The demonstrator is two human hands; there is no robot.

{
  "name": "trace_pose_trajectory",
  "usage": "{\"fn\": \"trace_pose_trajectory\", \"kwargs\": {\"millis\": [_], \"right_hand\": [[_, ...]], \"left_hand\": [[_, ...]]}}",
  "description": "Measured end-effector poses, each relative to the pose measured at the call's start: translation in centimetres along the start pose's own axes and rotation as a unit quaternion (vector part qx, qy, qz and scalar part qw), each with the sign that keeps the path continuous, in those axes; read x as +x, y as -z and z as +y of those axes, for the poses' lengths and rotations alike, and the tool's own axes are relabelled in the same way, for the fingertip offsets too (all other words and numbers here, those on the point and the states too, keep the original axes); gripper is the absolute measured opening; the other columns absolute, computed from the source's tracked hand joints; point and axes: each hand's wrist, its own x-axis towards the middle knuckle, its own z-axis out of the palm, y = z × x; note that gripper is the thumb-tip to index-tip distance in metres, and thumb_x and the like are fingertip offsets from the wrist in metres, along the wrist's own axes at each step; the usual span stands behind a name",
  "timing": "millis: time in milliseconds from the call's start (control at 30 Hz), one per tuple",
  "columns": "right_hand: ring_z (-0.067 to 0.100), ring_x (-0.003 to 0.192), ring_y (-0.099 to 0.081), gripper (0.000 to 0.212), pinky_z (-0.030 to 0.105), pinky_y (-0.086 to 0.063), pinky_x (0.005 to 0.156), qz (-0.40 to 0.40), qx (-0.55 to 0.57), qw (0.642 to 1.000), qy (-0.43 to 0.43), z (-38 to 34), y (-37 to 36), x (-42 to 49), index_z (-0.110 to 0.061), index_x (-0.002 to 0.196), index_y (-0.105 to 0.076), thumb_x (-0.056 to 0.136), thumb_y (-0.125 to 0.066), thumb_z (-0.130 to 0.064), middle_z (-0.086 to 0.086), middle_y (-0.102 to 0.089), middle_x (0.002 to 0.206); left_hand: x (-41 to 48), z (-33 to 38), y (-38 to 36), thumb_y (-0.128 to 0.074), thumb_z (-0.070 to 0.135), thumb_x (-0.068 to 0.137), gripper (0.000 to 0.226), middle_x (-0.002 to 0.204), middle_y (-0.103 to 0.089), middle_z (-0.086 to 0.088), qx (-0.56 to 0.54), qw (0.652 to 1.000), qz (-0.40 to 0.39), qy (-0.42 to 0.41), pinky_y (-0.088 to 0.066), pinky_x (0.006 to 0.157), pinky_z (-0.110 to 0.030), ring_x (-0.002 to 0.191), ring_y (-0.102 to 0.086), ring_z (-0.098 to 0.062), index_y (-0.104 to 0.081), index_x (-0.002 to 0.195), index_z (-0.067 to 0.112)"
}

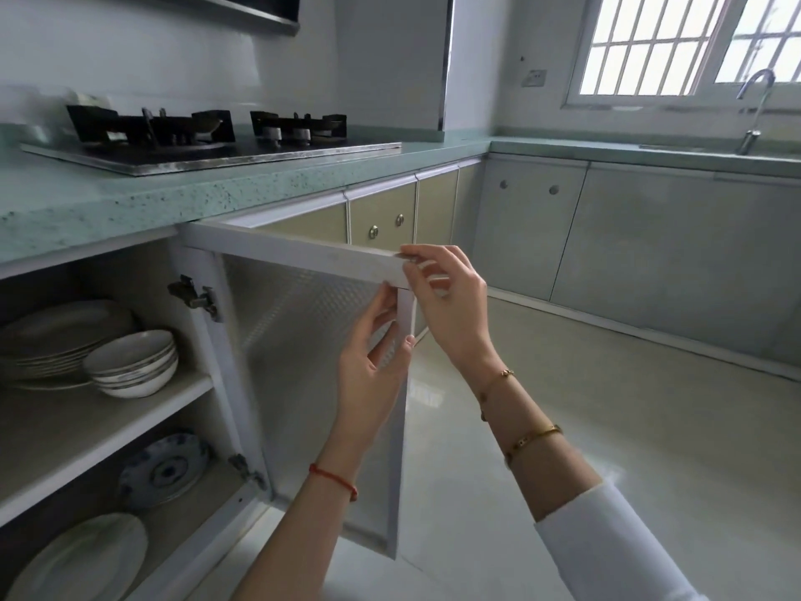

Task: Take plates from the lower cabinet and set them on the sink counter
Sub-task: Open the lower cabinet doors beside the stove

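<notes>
Across the upper left of the frame a green speckled table (130, 197) is seen, carrying a black stove (208, 141); it runs on to the upper right, where a tap (756, 110) stands below a barred window (693, 41). Below it, at left, the lower cabinet (108, 409) is shown open, its door (312, 383) swung out toward the centre. On the upper shelf (86, 431) a stack of plates (60, 336) is kept, with a stack of bowls (134, 362) just beside it. On the cabinet floor a blue patterned plate (164, 470) and a white plate (82, 557) are set. At centre, the door's top outer corner is pinched by the right hand (450, 305), while its outer edge is gripped by the left hand (372, 366) just below.
</notes>
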Motion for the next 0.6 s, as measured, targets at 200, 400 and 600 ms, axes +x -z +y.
{"fn": "trace_pose_trajectory", "kwargs": {"millis": [200, 400, 600], "right_hand": [[0.019, 0.088, -0.064, 0.024, 0.03, -0.055, 0.08, 0.016, 0.0, 1.0, -0.003, -0.9, 0.1, -0.1, -0.013, 0.113, -0.071, 0.089, -0.068, -0.015, 0.001, -0.064, 0.108], [0.022, 0.089, -0.063, 0.021, 0.032, -0.054, 0.08, 0.049, 0.016, 0.998, 0.031, -4.0, -0.7, -1.8, -0.011, 0.11, -0.071, 0.09, -0.064, -0.011, 0.002, -0.065, 0.104], [0.008, 0.079, -0.063, 0.02, 0.015, -0.049, 0.074, 0.003, 0.083, 0.996, 0.024, -6.4, -5.7, -5.2, -0.011, 0.11, -0.071, 0.092, -0.062, -0.012, 0.003, -0.069, 0.1]], "left_hand": [[-0.7, 0.8, 1.3, -0.065, 0.006, 0.091, 0.057, 0.139, -0.06, 0.009, -0.003, 1.0, -0.002, -0.008, -0.045, 0.11, -0.031, 0.131, -0.054, -0.007, -0.049, 0.144, 0.019], [-2.7, 2.1, 5.5, -0.065, 0.008, 0.092, 0.055, 0.138, -0.06, 0.012, -0.022, 0.999, 0.026, 0.015, -0.044, 0.112, -0.039, 0.131, -0.054, -0.007, -0.051, 0.141, 0.028], [-5.7, 2.3, 12.5, -0.063, 0.016, 0.094, 0.051, 0.14, -0.058, 0.009, -0.009, 0.998, 0.063, 0.026, -0.045, 0.108, -0.027, 0.131, -0.054, -0.008, -0.049, 0.142, 0.03]]}}
